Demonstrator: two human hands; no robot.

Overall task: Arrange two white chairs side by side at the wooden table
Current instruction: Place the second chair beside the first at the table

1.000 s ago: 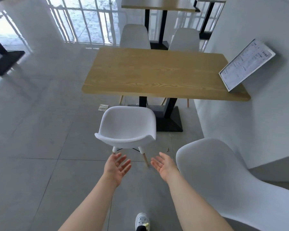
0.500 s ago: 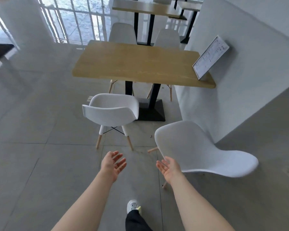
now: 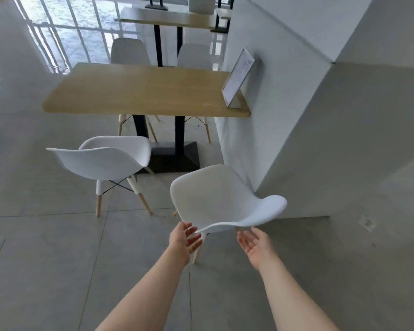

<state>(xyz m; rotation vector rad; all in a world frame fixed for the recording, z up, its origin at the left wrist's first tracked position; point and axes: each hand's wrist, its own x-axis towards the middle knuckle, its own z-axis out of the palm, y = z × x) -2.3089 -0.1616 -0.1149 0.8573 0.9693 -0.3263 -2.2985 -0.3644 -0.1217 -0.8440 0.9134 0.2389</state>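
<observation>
I can read nothing here: the standing menu card [image 3: 237, 80] at the far right edge of the table [image 3: 139, 91] bears print too small and blurred to make out.

Wooden table [image 3: 144, 90] on a black pedestal base [image 3: 175, 156], pushed against the white wall [image 3: 285, 103], with a leaning menu card [image 3: 238, 77] at its wall end. Two white chairs [image 3: 130, 51] on the far side. On the near side, one white chair [image 3: 101, 161] at the left, back toward the camera — a second white chair [image 3: 215, 199] nearer, turned at an angle beside the wall. Left hand [image 3: 184, 238] and right hand [image 3: 255, 244] both spread, palms facing, at the nearer chair's back edge — contact unclear.
</observation>
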